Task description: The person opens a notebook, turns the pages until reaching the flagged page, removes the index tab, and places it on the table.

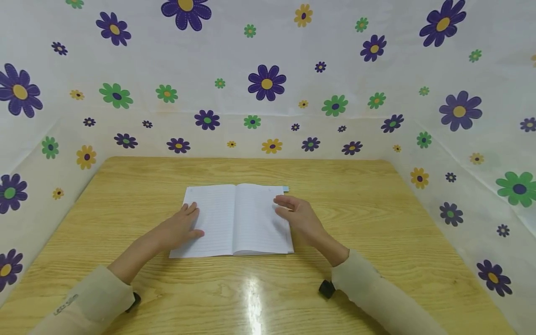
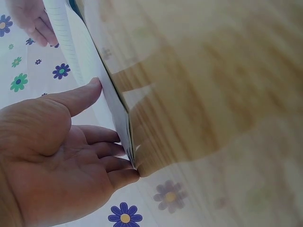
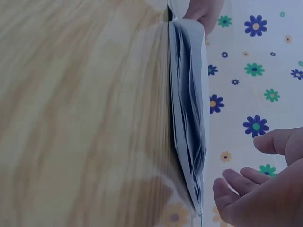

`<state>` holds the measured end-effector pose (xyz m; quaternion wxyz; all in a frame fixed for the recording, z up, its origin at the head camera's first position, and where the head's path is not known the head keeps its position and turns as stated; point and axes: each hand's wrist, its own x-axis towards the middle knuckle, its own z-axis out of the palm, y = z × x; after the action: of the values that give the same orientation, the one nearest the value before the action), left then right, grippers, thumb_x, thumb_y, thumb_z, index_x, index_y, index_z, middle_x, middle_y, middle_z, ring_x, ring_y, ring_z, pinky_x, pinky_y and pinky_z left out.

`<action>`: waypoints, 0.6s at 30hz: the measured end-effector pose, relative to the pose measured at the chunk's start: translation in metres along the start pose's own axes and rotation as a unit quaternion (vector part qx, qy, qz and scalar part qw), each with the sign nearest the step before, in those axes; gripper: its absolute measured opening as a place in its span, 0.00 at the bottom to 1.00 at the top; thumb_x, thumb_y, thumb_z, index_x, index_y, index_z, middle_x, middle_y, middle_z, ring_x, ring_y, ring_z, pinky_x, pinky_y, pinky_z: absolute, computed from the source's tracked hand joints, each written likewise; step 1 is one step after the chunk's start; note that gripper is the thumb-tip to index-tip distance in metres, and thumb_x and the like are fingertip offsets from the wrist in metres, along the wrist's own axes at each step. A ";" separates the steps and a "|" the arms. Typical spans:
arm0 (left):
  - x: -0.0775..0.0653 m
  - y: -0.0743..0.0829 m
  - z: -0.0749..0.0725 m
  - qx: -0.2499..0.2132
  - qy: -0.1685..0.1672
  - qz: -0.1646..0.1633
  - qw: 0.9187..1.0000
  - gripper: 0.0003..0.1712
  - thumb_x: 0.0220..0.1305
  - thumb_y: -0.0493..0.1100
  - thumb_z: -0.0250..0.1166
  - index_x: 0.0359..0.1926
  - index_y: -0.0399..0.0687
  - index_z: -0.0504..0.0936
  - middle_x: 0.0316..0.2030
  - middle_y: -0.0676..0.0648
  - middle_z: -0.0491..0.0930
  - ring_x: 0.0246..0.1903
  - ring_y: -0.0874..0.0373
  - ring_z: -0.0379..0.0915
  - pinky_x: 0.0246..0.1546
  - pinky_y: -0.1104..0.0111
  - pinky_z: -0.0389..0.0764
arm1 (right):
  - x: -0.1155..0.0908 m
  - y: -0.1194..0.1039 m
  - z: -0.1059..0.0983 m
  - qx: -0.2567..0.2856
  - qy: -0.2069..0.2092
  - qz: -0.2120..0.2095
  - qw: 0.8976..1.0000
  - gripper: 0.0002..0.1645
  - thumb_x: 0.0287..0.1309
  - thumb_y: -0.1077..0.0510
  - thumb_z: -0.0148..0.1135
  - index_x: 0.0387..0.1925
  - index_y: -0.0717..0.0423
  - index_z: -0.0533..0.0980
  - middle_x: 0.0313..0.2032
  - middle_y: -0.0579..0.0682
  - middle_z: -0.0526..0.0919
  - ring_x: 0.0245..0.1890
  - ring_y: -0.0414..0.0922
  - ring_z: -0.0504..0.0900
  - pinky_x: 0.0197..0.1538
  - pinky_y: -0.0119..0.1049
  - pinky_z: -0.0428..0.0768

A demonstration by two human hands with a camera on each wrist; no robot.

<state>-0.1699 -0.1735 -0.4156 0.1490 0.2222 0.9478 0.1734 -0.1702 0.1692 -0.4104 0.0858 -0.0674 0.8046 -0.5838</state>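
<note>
An open notebook (image 1: 217, 218) with lined white pages lies flat on the wooden table. On its left page rests my left hand (image 1: 181, 229), fingers and thumb spread; the left wrist view shows that hand (image 2: 71, 151) with its fingertips touching the page near the edge. My right hand (image 1: 302, 219) hovers at the right page's outer edge, its fingers loosely bent and holding nothing. In the right wrist view a gap separates this hand (image 3: 265, 184) from the notebook's loose page edges (image 3: 187, 104), which fan slightly apart.
The wooden table (image 1: 356, 200) extends around the notebook on all sides. A white cloth (image 1: 234, 56) with purple, green and yellow flowers stands behind and along both sides. A small light-blue tab (image 1: 286, 189) sticks out at the notebook's top right corner.
</note>
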 end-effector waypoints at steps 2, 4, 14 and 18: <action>0.000 -0.001 0.000 -0.003 -0.001 -0.001 1.000 0.42 0.77 0.48 0.61 0.72 0.15 0.56 0.75 0.20 0.48 0.74 0.21 0.40 0.73 0.37 0.50 | -0.002 0.003 -0.005 -0.049 0.005 -0.009 0.999 0.29 0.72 0.60 0.62 0.70 0.65 0.71 0.69 0.61 0.74 0.65 0.60 0.76 0.65 0.54 0.77; 0.000 -0.001 0.000 -0.007 -0.001 0.000 1.000 0.42 0.77 0.48 0.60 0.72 0.15 0.56 0.75 0.20 0.48 0.74 0.21 0.39 0.73 0.37 0.50 | -0.004 0.005 -0.009 -0.095 -0.001 -0.017 0.995 0.32 0.71 0.59 0.64 0.71 0.65 0.70 0.71 0.61 0.71 0.66 0.63 0.75 0.64 0.57 0.77; -0.001 -0.001 0.000 -0.008 -0.003 0.003 1.000 0.43 0.77 0.48 0.60 0.72 0.14 0.55 0.74 0.19 0.47 0.74 0.21 0.39 0.73 0.37 0.50 | -0.006 0.009 -0.009 -0.218 -0.065 -0.049 0.972 0.46 0.65 0.56 0.72 0.76 0.68 0.60 0.76 0.65 0.61 0.77 0.60 0.59 0.75 0.55 0.62; -0.001 0.000 -0.001 -0.009 -0.003 0.006 1.000 0.42 0.78 0.47 0.59 0.71 0.14 0.55 0.74 0.19 0.47 0.74 0.21 0.39 0.73 0.37 0.49 | -0.005 0.011 -0.009 -0.245 -0.078 -0.051 0.965 0.50 0.64 0.55 0.73 0.77 0.67 0.57 0.78 0.64 0.57 0.78 0.60 0.55 0.77 0.54 0.57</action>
<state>-0.1687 -0.1740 -0.4147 0.1525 0.2271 0.9445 0.1819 -0.1669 0.1820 -0.4179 0.0994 -0.1725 0.9093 -0.3654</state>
